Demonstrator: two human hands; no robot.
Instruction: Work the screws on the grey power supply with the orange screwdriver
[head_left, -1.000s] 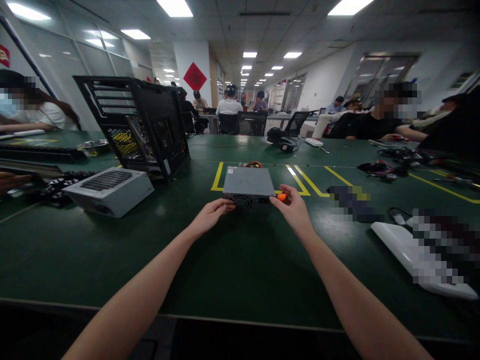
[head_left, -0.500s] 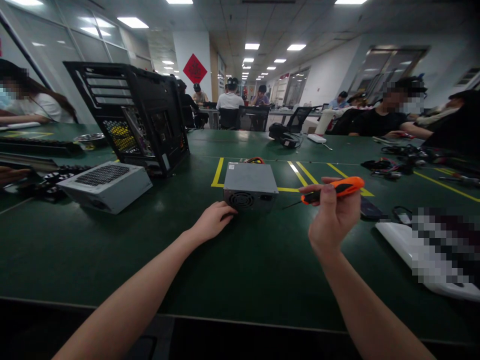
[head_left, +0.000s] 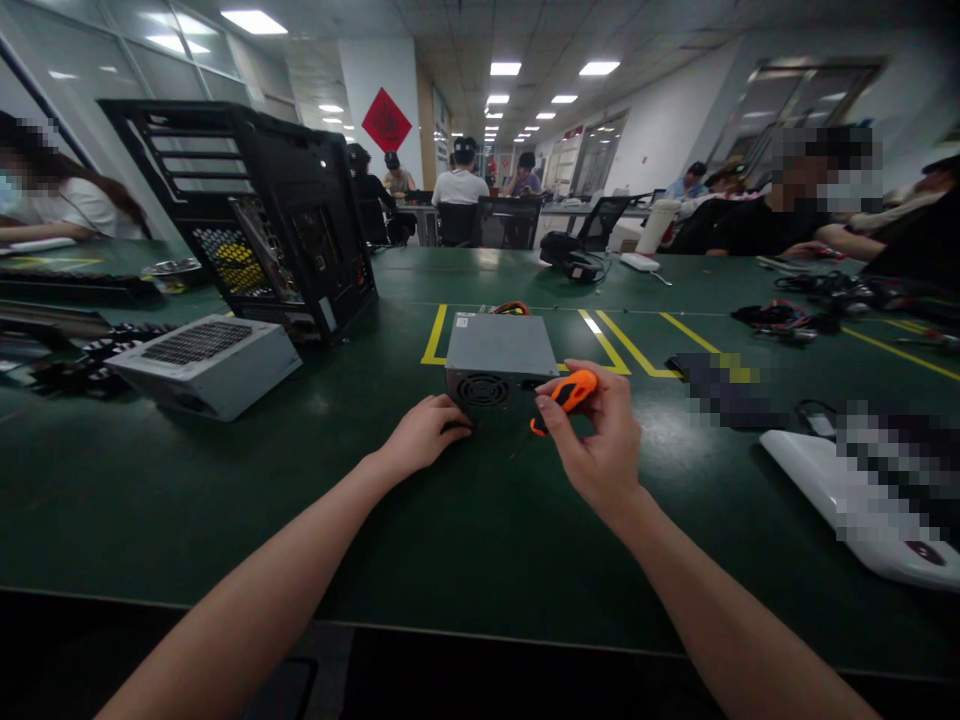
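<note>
A grey computer power supply [head_left: 501,343] sits on the green table [head_left: 420,570], its fan grille and socket facing me, with coloured wires behind it. At its lower left corner is my left hand [head_left: 427,435], fingers bent and thumb close to them; whatever may lie between the fingertips is too small to make out. My right hand [head_left: 600,440] grips an orange and black screwdriver [head_left: 574,390]. The thin shaft slants down and left, its tip over the table just in front of the power supply and apart from it.
A black computer case [head_left: 300,210] stands at the back left, with a second power supply [head_left: 210,365] in front of it. Cables [head_left: 784,320] lie to the right, near a white device [head_left: 847,500]. Yellow tape [head_left: 435,335] marks the table. Other people sit farther off.
My right hand has brought the screwdriver left and slightly down, in front of the power supply, with its tip pointing more steeply downward. My left hand has barely moved.
</note>
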